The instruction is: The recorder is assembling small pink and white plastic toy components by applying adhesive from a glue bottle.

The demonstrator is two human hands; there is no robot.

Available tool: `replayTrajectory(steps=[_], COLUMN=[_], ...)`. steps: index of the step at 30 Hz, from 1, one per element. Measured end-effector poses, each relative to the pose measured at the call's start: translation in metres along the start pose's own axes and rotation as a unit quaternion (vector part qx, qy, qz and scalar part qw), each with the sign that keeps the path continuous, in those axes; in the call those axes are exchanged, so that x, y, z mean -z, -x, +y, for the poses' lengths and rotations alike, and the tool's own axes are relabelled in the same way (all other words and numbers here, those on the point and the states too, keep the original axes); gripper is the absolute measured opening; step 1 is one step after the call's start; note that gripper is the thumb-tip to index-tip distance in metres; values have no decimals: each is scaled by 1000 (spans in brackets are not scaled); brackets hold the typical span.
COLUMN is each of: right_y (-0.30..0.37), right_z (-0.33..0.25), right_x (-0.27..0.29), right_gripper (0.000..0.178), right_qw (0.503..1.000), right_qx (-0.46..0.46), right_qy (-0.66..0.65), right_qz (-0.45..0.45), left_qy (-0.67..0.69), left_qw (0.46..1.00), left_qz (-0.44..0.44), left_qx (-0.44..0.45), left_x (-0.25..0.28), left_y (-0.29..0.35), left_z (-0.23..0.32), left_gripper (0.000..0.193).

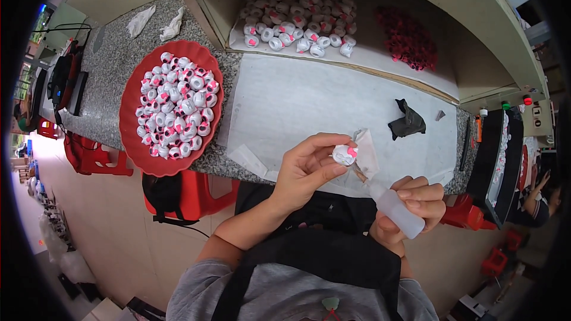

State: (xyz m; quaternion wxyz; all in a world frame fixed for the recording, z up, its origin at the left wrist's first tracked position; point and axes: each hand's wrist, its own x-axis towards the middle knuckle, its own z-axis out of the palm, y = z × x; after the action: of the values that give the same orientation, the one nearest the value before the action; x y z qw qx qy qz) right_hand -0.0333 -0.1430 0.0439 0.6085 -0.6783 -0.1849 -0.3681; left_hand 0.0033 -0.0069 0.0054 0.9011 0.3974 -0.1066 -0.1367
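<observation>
Between the thumb and fingers of my left hand point(300, 169) is a small round white and pink piece point(344, 154), held above the front of the white sheet point(291, 98). My right hand point(421, 199) grips a translucent squeeze bottle point(399, 213), tilted so that its nozzle points up and left toward the piece. A gap separates nozzle and piece. Just right of the piece is a white scrap of paper or tissue point(367, 153); I cannot tell whether it lies on the sheet or is held. Many similar pieces fill a red scalloped bowl point(128, 113) at the left.
Behind the sheet, a shelf compartment holds a heap of white and pink pieces point(297, 15) and a pile of dark pink bits point(409, 38). A crumpled black scrap point(407, 122) lies on the right. Crumpled tissues point(172, 25) rest at the back left. Another person point(535, 202) sits far right.
</observation>
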Motion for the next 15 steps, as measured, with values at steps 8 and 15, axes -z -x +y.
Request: replayTrajectory(steps=[8,15], right_y=[1,5], right_z=[0,-2], right_x=[1,-1], right_gripper=[41,38], right_qw=[1000,999], right_qx=[-1,-7], right_qy=[4,-7], right_qz=[-5,40], left_qy=[-3,-4], left_qw=[1000,1000], left_qz=[-4,4], left_qx=[1,8], left_x=[-1,-2], left_y=[0,0], left_z=[0,1], left_gripper=[34,34])
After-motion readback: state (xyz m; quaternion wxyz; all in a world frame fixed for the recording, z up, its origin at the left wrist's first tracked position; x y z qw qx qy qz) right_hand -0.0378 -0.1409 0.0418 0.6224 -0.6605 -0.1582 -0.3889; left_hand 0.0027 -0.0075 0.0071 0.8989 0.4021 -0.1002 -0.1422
